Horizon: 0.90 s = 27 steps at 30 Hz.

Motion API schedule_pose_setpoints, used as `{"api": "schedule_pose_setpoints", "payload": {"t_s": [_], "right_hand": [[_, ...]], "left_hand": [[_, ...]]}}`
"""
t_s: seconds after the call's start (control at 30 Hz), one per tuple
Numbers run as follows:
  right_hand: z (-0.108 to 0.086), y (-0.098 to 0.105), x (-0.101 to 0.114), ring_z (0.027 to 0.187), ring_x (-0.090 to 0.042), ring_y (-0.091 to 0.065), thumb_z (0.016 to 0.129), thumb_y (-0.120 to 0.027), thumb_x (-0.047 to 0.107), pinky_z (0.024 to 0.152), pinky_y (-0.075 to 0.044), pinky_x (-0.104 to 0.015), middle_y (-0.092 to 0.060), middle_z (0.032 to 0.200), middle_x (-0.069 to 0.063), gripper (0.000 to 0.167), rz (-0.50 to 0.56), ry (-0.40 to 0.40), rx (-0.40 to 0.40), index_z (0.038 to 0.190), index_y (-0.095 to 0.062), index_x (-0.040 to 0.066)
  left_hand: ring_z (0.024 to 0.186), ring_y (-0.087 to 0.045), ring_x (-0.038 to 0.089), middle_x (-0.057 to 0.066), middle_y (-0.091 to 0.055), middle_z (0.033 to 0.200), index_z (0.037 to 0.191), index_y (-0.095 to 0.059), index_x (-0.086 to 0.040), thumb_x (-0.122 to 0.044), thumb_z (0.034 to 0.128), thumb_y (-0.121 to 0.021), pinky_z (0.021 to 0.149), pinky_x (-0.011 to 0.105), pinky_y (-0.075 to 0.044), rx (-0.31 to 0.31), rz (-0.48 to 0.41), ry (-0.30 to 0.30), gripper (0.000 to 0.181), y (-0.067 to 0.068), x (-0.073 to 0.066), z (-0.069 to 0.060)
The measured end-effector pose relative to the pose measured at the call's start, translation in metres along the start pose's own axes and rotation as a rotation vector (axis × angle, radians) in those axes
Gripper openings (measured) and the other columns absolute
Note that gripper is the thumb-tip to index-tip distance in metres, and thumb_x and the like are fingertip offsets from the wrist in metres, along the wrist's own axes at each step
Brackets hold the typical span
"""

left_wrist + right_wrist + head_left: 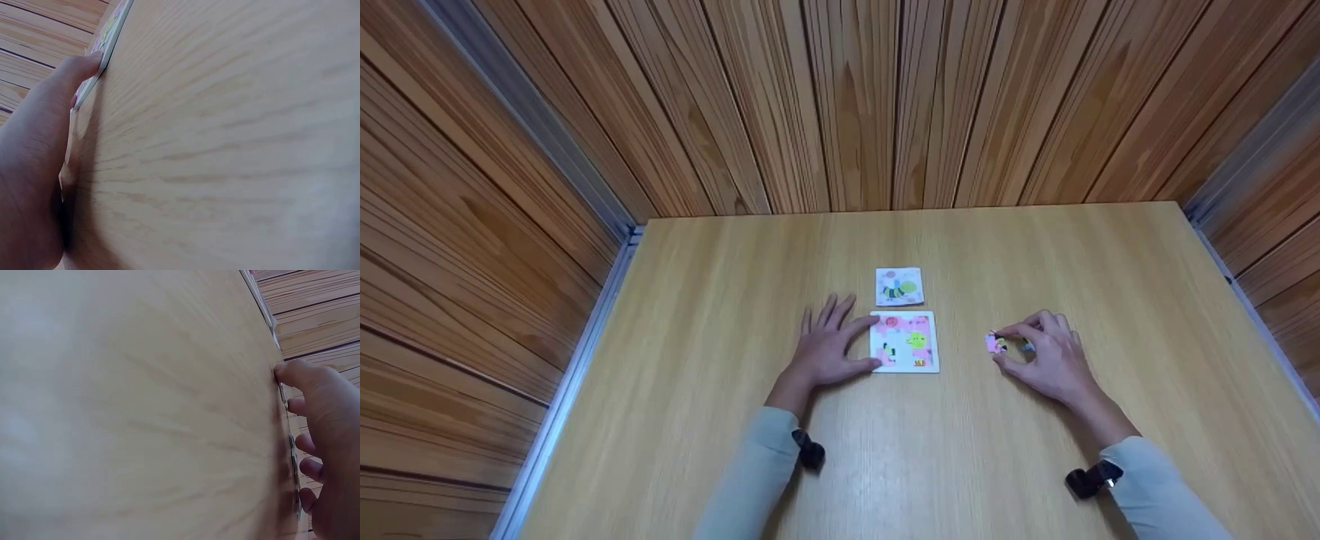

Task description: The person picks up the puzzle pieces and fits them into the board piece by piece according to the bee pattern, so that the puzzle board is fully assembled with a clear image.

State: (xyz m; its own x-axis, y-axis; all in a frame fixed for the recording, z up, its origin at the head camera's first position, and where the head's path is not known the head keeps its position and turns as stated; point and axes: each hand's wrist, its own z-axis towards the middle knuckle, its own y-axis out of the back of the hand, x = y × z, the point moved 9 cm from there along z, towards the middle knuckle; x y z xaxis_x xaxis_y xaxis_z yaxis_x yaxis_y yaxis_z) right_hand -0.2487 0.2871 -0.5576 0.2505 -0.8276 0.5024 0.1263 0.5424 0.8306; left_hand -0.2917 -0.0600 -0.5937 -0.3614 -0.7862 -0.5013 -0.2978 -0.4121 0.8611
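A square puzzle board [911, 368] with a white border and a pink picture lies flat at the table's middle. My left hand [829, 351] rests beside it with fingers spread, thumb and index finger touching its left edge. In the left wrist view the thumb meets the rim of the board. To the right, my right hand [1054, 361] pinches a small pink and yellow puzzle piece [994, 343] between thumb and index finger, close to the tabletop. More pieces [1027, 346] lie under its curled fingers, partly hidden. The right wrist view shows them as thin edges [295, 464].
Just beyond the board lies a square picture card [898, 287] with a striped bee on it. The wooden table [720, 300] is bounded by plank walls [855, 105] at the back and sides, with metal rails [577, 397] along the side edges.
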Motion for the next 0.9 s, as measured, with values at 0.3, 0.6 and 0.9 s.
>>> {"api": "schedule_pose_setpoints", "payload": {"t_s": [0.3,0.6,0.9], "right_hand": [[-0.0008,-0.0052,0.004,0.115,-0.039,-0.051,0.093,-0.082,0.011,0.09,-0.038,-0.051,-0.064,0.126,-0.021,0.035,0.024,0.037,0.065,0.127,-0.085,0.016],[-0.0014,-0.0001,0.0002,0.115,-0.036,-0.051,0.09,-0.094,0.029,0.092,-0.039,-0.05,-0.065,0.127,-0.02,0.043,0.03,-0.008,0.033,0.127,-0.083,0.011],[0.0003,0.0025,-0.0026,0.116,-0.04,-0.051,0.083,-0.1,0.031,0.093,-0.039,-0.052,-0.064,0.124,-0.021,0.04,0.001,-0.033,0.024,0.11,-0.084,0.007]], "left_hand": [[0.18,-0.005,0.044,0.009,-0.019,0.192,0.17,-0.049,-0.04,-0.076,0.0982,-0.065,0.139,0.08,-0.001,-0.006,0.0,-0.007,0.082,0.0011,-0.0002,-0.0008],[0.18,-0.004,0.044,0.008,-0.018,0.192,0.171,-0.048,-0.041,-0.076,0.098,-0.064,0.14,0.079,0.001,-0.005,0.004,-0.003,0.082,0.0004,0.0001,-0.0007],[0.181,-0.004,0.042,0.007,-0.019,0.192,0.17,-0.048,-0.043,-0.077,0.0974,-0.062,0.14,0.08,-0.001,0.003,0.006,0.013,0.082,0.0013,-0.0015,-0.0006]]}}
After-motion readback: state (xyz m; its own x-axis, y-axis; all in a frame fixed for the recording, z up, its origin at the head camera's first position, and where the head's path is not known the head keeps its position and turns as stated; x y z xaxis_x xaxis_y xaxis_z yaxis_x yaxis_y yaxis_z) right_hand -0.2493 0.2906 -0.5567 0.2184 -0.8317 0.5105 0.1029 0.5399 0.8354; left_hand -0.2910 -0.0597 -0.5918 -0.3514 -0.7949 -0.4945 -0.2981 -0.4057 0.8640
